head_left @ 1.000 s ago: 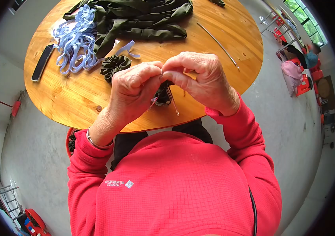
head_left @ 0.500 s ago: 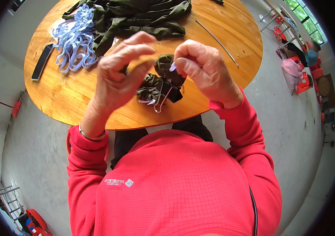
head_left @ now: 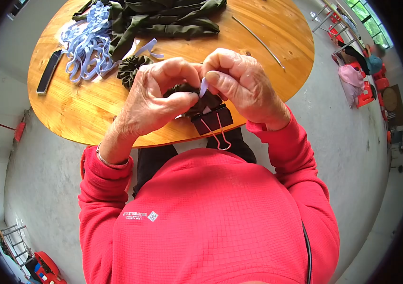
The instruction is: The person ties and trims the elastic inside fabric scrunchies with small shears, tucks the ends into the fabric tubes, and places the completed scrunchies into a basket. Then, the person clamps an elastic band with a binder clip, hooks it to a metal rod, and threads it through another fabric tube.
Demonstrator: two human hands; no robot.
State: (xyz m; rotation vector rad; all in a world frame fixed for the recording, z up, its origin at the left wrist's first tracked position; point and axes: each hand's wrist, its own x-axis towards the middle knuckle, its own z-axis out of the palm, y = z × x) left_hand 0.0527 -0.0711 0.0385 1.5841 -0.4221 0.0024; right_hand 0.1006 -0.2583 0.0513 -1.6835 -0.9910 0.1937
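Right hand (head_left: 251, 90): thumb and finger pinched on a pale elastic end (head_left: 203, 87), which points down between the two hands.
Left hand (head_left: 156, 97): curved, with a gap between thumb and forefinger, its tips close to the same strip; the fingers hide too much to tell whether it grips anything.
Dark green piece (head_left: 209, 100): bunched under the fingertips, at the near side of the table (head_left: 69, 116).
Black clip (head_left: 212, 121): on the near side of that piece, appearing to clamp it, wire handles pointing toward the red top (head_left: 225, 203).
Work in hand: looks partway along, as the elastic end is out in the open and the clip is on.
Gathered ring (head_left: 133, 70): just beyond the left hand, ruffled all round, so it looks the more finished of the two.
Loose blue strip (head_left: 149, 46): beyond the ring, on the table.
Elastic heap (head_left: 90, 59): far left, tangled, apparently unused stock.
Green cloth (head_left: 163, 23): far side, a large crumpled spread beside the heap, seemingly yet to be worked.
Metal rod (head_left: 258, 39): far right, lying untouched.
Black flat object (head_left: 49, 73): left edge of the table.
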